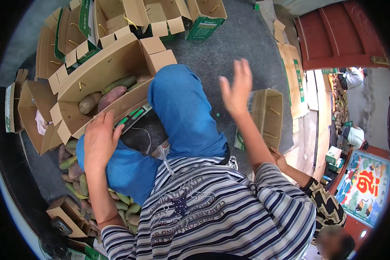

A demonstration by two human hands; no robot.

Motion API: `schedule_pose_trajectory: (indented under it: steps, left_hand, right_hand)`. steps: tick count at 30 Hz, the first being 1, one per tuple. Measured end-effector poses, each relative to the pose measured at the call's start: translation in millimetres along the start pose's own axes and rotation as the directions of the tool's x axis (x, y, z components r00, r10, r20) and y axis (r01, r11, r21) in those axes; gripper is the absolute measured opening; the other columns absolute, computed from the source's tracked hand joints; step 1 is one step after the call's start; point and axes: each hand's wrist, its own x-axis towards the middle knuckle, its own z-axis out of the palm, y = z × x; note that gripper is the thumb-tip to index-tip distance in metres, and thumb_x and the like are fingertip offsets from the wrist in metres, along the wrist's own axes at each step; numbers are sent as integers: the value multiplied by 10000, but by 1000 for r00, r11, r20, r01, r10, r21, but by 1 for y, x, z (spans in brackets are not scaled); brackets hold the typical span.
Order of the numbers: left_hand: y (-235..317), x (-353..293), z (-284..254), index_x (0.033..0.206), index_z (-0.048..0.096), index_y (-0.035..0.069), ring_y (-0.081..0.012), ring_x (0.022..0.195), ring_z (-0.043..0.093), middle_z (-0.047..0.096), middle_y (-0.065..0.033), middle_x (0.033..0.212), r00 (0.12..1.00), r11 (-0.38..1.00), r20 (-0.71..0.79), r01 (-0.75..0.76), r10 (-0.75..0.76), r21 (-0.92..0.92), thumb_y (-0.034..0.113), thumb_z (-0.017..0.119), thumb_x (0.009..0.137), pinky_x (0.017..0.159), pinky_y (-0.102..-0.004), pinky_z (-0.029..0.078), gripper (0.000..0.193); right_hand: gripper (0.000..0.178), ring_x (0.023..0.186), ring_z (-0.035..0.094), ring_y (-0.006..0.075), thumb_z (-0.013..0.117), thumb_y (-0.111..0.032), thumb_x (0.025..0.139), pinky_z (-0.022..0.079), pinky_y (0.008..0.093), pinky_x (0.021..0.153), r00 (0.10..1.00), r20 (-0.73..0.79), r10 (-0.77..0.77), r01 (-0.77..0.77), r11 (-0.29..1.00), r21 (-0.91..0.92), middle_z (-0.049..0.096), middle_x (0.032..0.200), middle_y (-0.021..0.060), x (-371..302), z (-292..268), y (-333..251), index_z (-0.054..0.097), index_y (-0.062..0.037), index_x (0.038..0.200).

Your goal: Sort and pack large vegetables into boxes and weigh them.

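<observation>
My left hand [100, 141] lies over the left knee at the near edge of an open cardboard box [112, 63], fingers stretched and thumb apart, with nothing visible in it. Inside that box lie several thick, sweet-potato-like roots [112, 97], some purplish pink, others greenish brown. Raised over the dark floor to the right of my knees, my right hand [237, 89] is empty, its thumb apart from its stretched fingers. Between the box and my knees sits a dark device with green-lit panels [136, 115], perhaps a scale.
Several open cardboard boxes [162, 13] line the far side. More roots [128, 203] are piled beside my left leg. To my right stands another open box [266, 117], with a co-worker's hand [280, 160] close by. Flattened cardboard [294, 78] lies farther right, near a red door [338, 34].
</observation>
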Motion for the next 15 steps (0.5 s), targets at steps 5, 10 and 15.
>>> schedule_pose_trajectory:
  steps: [5, 10, 15]
  left_hand:
    - [0, 0, 3, 1079, 503, 15, -352, 925, 531, 552, -173, 999, 999, 999, -17, 28, -28, 36, 193, 602, 781, 786, -410, 420, 361]
    - [2, 6, 2, 1080, 502, 15, -351, 918, 532, 554, -171, 997, 998, 998, 10, 60, -61, 36, 201, 599, 783, 781, -422, 415, 365]
    - [7, 12, 1, 985, 521, -21, -345, 862, 539, 551, -179, 915, 999, 998, 13, 41, -42, 45, 184, 620, 761, 751, -416, 425, 319]
  right_hand:
    - [906, 1217, 312, 410, 743, -308, 632, 276, 436, 1000, 912, 122, 392, -318, 862, -395, 286, 1326, 291, -124, -32, 115, 252, 63, 1298]
    - [613, 950, 545, 389, 628, -244, 752, 449, 432, 790, 660, 217, 719, -622, 685, -379, 526, 1100, 253, -238, -34, 142, 350, -7, 1245]
    - [191, 652, 560, 412, 527, -186, 824, 437, 479, 575, 767, 269, 583, -486, 801, -349, 567, 688, 229, -199, -26, 174, 479, -34, 928]
